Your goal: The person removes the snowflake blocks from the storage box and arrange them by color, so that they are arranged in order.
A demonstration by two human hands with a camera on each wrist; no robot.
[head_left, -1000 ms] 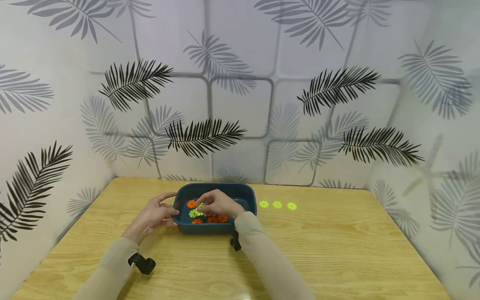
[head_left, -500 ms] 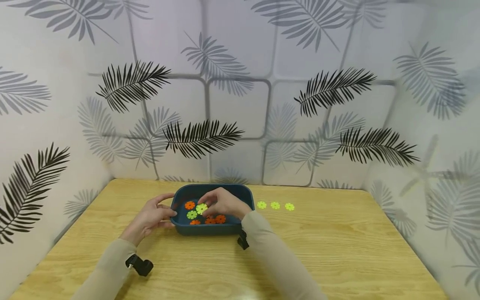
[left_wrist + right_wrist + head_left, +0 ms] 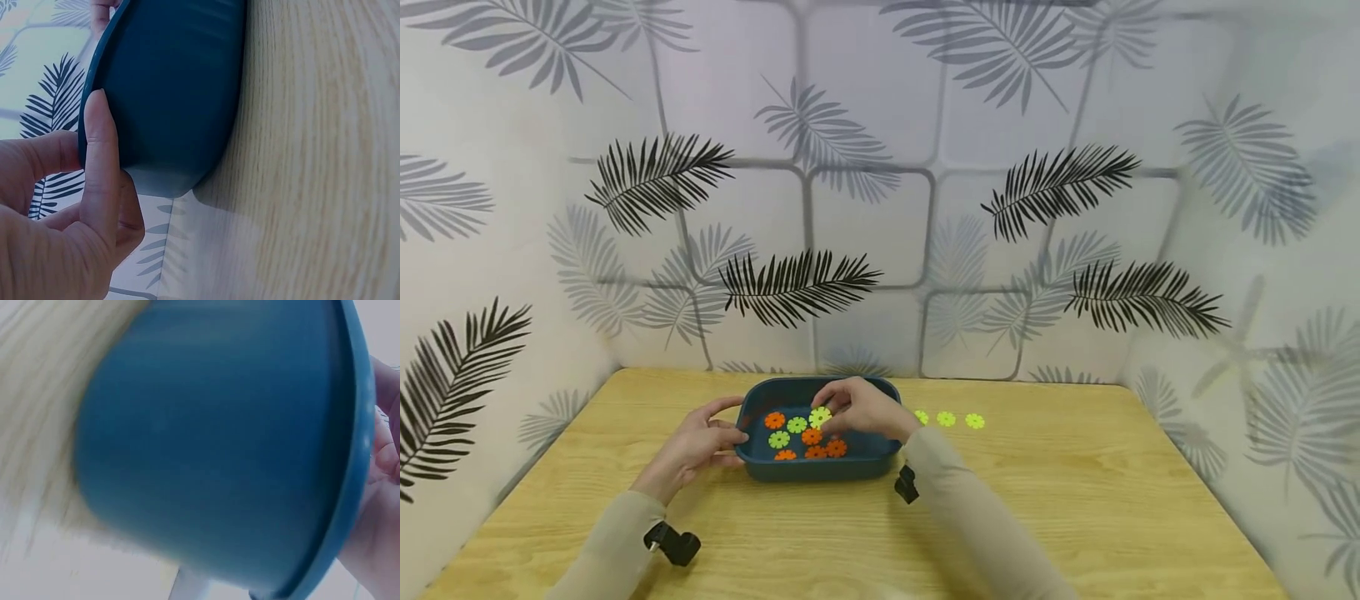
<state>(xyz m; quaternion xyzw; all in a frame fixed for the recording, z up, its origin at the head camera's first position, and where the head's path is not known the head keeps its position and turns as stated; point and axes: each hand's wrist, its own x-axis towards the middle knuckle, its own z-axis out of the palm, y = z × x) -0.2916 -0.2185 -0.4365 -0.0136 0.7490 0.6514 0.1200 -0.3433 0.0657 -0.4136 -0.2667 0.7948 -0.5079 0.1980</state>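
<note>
A dark blue plastic bin (image 3: pixel 820 472) stands on the table, with flower-shaped discs on its floor. Several of these are orange (image 3: pixel 837 448), and two are yellow-green (image 3: pixel 778 439). My left hand (image 3: pixel 696 446) holds the bin's left end; in the left wrist view the thumb (image 3: pixel 100 137) lies along the outer wall and another finger reaches over the rim. My right hand (image 3: pixel 867 410) reaches in over the right side and pinches a bright yellow flower disc (image 3: pixel 820 417) between thumb and fingertips. In the right wrist view the bin wall (image 3: pixel 212 437) hides that disc.
To the right of the bin, three yellow flower discs (image 3: pixel 946 419) lie in a row on the wooden table (image 3: pixel 1075 500). A leaf-patterned wall (image 3: pixel 865 225) rises behind the table's far edge. Black wrist cameras (image 3: pixel 673 544) sit on both sleeves.
My right hand has drawn back to the right with the yellow disc in its fingertips, uncovering more discs in the bin. The left hand keeps its hold on the bin.
</note>
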